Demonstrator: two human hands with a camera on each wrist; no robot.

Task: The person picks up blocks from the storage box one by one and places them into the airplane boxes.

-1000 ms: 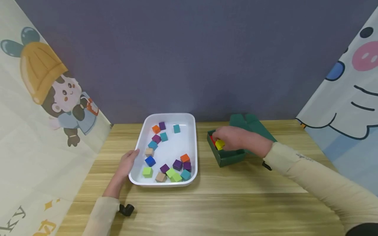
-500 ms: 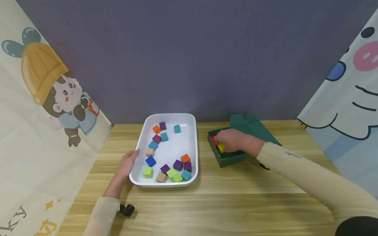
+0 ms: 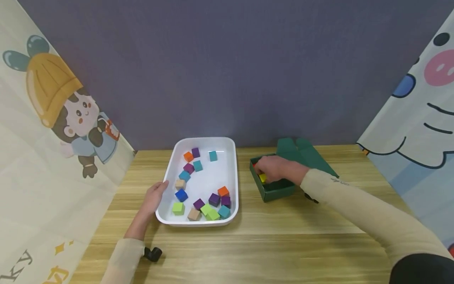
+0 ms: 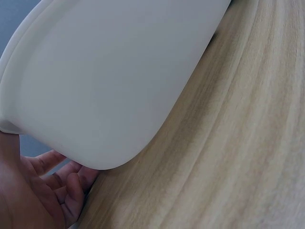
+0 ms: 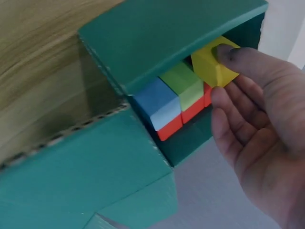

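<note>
My right hand (image 3: 276,167) reaches into the open green cardboard box (image 3: 278,194) on the right of the table. It pinches a yellow cube (image 5: 209,59) between thumb and fingers. In the right wrist view that cube sits beside a light green cube (image 5: 186,83) and a blue cube (image 5: 157,102), which lie on a layer of red cubes (image 5: 170,130). On the left, my left hand (image 3: 154,197) grips the side of a white tray (image 3: 232,169), thumb at the rim and fingers against the outer wall. Several coloured cubes lie scattered in the tray.
The box's flap lid (image 3: 315,159) lies folded back behind and right of the box. A dark panel (image 3: 227,71) stands at the wooden table's (image 3: 248,252) back edge, with printed sheets on both sides. Tray and box stand a short gap apart.
My right hand has shifted slightly left, and the yellow cube has gone lower into the box. The left hand still holds the tray in the same place.
</note>
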